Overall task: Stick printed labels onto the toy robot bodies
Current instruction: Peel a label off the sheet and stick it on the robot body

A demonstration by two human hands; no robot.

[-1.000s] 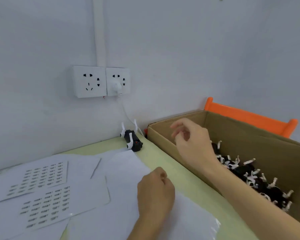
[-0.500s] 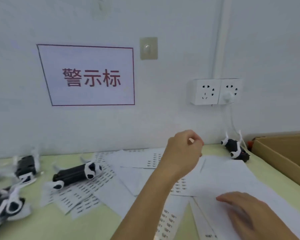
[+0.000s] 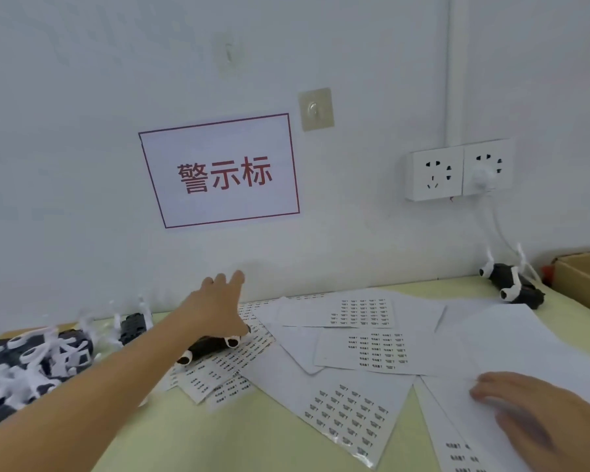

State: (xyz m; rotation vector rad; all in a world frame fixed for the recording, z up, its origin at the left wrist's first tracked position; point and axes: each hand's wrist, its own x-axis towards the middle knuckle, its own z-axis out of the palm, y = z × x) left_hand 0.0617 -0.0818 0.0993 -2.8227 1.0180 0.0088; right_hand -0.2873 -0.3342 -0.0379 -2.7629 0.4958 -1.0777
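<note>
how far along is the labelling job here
Done: cannot tell; a pile of toy robots lies at the left, labels too blurred to see. In hand: the left hand reaches over a toy robot lying on label sheets, no grip yet; the right hand rests on paper. Left: another robot by the cardboard box.

I take the label sheets (image 3: pixel 365 349) as landmark: one toy robot body (image 3: pixel 212 347) lies on their left edge, a heap of bodies (image 3: pixel 24 362) further left, cardboard box (image 3: pixel 583 281) far right, wall sign (image 3: pixel 222 172) behind.
</note>
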